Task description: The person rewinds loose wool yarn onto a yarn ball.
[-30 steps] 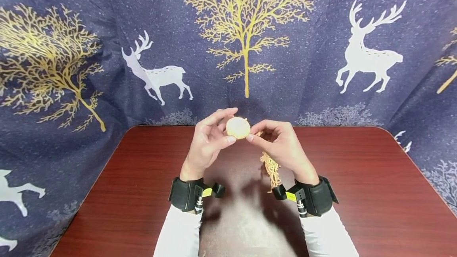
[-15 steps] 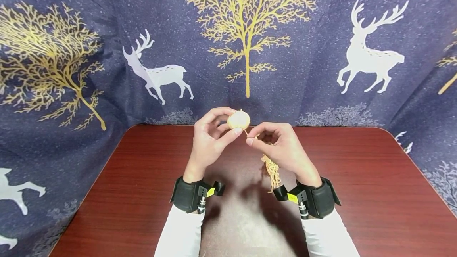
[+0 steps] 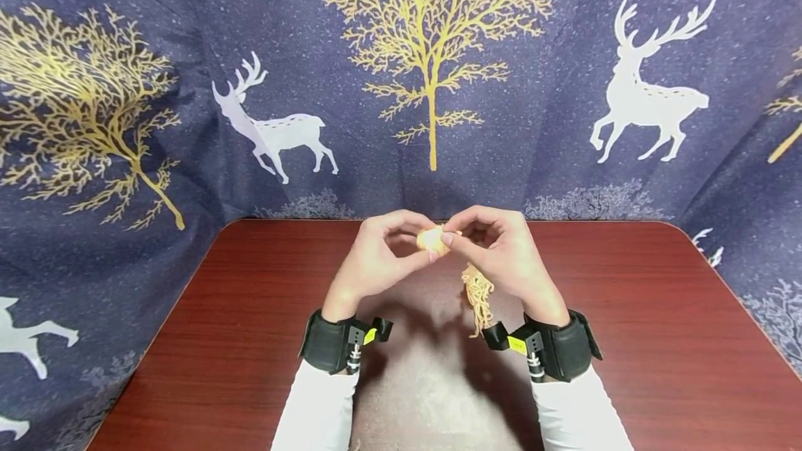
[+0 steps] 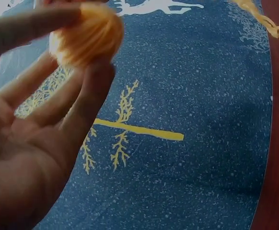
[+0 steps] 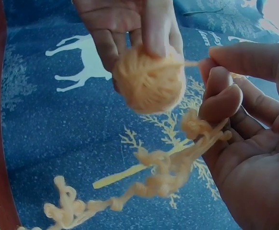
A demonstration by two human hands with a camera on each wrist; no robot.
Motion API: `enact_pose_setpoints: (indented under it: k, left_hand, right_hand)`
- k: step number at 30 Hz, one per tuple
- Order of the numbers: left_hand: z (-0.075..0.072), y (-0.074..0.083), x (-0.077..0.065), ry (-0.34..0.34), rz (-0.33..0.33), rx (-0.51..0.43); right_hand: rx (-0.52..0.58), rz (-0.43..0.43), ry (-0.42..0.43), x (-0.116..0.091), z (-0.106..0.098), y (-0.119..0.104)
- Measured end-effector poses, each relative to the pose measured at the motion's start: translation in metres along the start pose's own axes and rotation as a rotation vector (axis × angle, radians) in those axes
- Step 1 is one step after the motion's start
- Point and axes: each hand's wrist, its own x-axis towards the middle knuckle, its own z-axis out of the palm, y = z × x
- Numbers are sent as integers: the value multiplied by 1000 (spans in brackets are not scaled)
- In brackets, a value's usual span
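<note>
A small ball of pale orange yarn (image 5: 149, 82) is pinched between the thumb and fingers of my left hand (image 3: 379, 256), raised above the table. Beside it, my right hand (image 3: 501, 252) pinches the yarn strand (image 5: 191, 63) between thumb and index finger; the strand runs taut to the ball. Loose, kinked yarn (image 5: 163, 172) trails below the right hand's curled fingers. On the table under that hand lies a tangled bundle of the same yarn (image 3: 479, 298). In the left wrist view, the yarn ball (image 4: 94, 36) shows its wound strands between thumb and fingertips.
The reddish-brown wooden table (image 3: 250, 312) has a pale, worn-looking patch (image 3: 426, 395) in front of the person. Behind its far edge hangs a dark blue cloth (image 3: 376, 145) with deer and trees. Each wrist wears a black strap (image 3: 328, 343) with a small camera.
The left hand has lowered the yarn ball slightly and moved it right, turning it. The right hand first drew away from the ball with the strand, then came close against it again.
</note>
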Motion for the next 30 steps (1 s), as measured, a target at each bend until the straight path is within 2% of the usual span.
enact_pose_setpoints:
  k: [3,6,10,14,19,23,27,30]
  left_hand:
    - [-2,1,-1,-112,-1,-64]
    - [-4,2,-2,-184,15,-167]
    - [-6,6,-4,-212,34,-294]
    - [-7,8,-4,-193,59,-405]
    - [-6,9,-2,-94,114,-513]
    - [-2,9,0,40,125,-556]
    - [3,9,3,215,97,-547]
    - [6,7,4,326,60,-473]
  right_hand:
    - [13,-9,26,0,-2,3]
    - [30,-16,49,1,-4,5]
    - [64,-17,59,1,-4,8]
    - [91,-14,48,2,-2,12]
    - [88,-10,14,4,1,17]
    - [73,18,-26,3,6,16]
    - [31,60,-50,2,11,10]
    - [2,77,-63,2,13,8]
